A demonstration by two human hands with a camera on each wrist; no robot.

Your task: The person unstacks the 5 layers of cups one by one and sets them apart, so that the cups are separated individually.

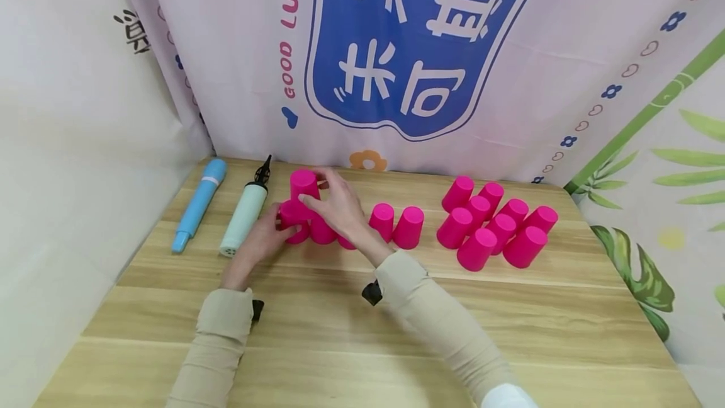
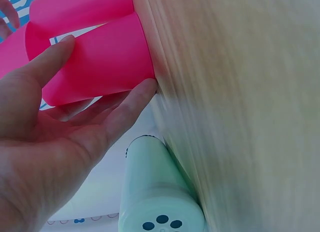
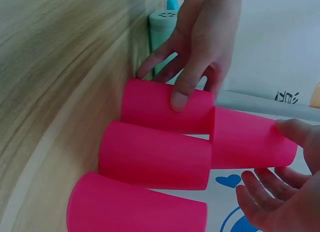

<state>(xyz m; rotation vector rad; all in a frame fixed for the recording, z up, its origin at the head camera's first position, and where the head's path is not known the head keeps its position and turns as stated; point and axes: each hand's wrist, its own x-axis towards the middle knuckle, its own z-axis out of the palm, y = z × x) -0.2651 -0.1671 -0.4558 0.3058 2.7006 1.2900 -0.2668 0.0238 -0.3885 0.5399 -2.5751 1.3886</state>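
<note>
One upturned pink cup (image 1: 304,182) stands across the leftmost cup (image 2: 107,62) and its neighbour (image 3: 155,157) in a row toward the far side of the worktop (image 1: 362,345). The right hand (image 1: 340,206) holds this upper cup between thumb and fingers, while the left hand (image 1: 263,238) grips the leftmost cup below (its thumb lies against the wall). Just left of that hand lie a mint-green pump (image 1: 245,219) and a blue tube (image 1: 199,203); a cluster of cups (image 1: 501,232) stands well apart at right.
</note>
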